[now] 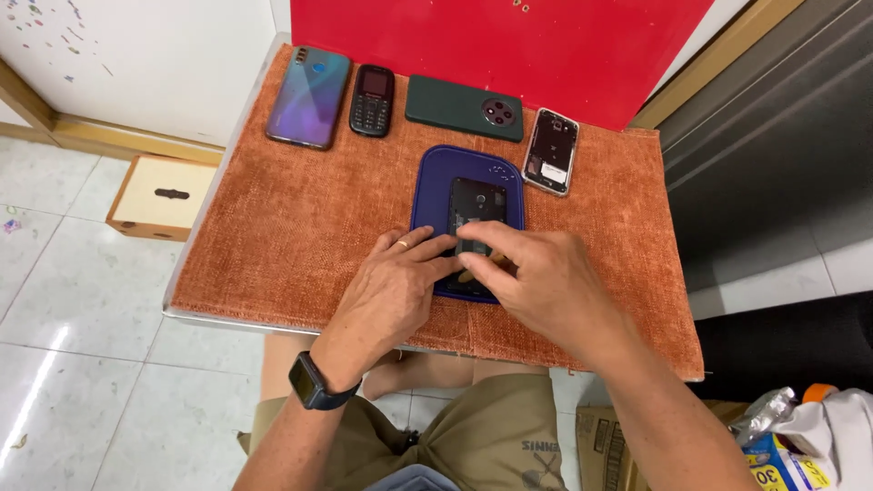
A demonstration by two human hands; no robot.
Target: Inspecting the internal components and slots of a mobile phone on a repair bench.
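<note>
The fingers of the right hand are curled down onto the lower end of an opened black phone with its back cover off, and the fingers of the left hand are laid flat against the phone's left edge. Whether either hand actually grips anything cannot be told, since the fingertips are hidden behind one another. The phone is set on a dark blue rounded rubber mat, which lies on an orange woven cloth spread over the counter.

Along the far edge of the cloth, a blue-purple smartphone, a small black keypad phone, a dark green smartphone with a round camera and a bare phone frame are lined up. A black wristwatch is worn on the left wrist.
</note>
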